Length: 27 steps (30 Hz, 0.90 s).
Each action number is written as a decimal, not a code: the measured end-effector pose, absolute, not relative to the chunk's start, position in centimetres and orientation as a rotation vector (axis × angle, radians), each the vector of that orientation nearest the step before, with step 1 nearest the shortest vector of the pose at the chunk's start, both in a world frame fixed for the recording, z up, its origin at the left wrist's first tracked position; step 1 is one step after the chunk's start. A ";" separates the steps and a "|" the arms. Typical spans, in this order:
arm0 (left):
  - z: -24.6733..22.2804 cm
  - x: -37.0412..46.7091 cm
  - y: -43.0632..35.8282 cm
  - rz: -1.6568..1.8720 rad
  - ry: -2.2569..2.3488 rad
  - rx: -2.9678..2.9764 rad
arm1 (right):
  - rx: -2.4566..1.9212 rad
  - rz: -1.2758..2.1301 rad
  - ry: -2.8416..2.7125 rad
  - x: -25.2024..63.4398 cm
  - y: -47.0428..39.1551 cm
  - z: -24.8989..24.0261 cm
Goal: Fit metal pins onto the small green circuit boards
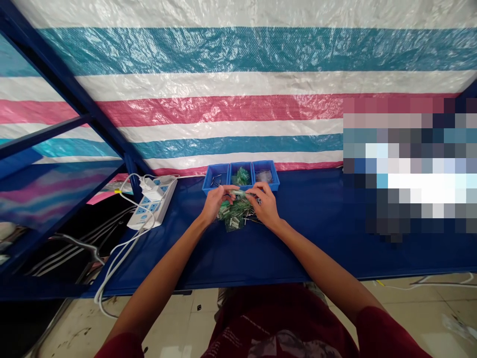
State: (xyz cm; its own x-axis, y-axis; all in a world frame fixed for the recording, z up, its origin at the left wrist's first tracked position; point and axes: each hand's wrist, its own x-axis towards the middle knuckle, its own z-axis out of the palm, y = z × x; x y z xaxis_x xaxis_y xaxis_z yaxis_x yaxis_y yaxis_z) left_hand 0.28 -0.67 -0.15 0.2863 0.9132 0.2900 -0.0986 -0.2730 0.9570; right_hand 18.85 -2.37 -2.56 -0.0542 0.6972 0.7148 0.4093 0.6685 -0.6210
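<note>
My left hand (214, 203) and my right hand (267, 205) are raised over the table, fingers closed at either end of a small pale-green plastic bag (238, 192). What lies inside that bag is too small to make out. Below the hands is a pile of small green plastic bags (234, 219) with silvery metal pieces in them. Behind it stand three blue bins side by side. Thin metal pieces lie in the left bin (204, 185), green bags in the middle bin (231, 171), and whitish translucent bags in the right bin (276, 180).
A white power strip (152, 211) with a plugged-in adapter (150, 190) sits on the blue table (320, 238) at left. White cables (122, 253) run over the front edge. A blue metal frame (74, 92) rises at left, before a striped plastic sheet (231, 107). The right side is pixelated.
</note>
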 end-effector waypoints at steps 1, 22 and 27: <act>0.0 0.3 -0.7 1.203 0.800 1.574 | -0.910 0.294 -1.657 18.9 -2.4 -2.5; -0.5 0.9 -0.9 1.214 0.908 1.662 | -0.912 0.274 -1.705 19.0 -2.1 -2.9; -0.7 0.9 -0.9 1.265 1.052 1.884 | -0.952 0.346 -1.672 19.1 -2.1 -2.8</act>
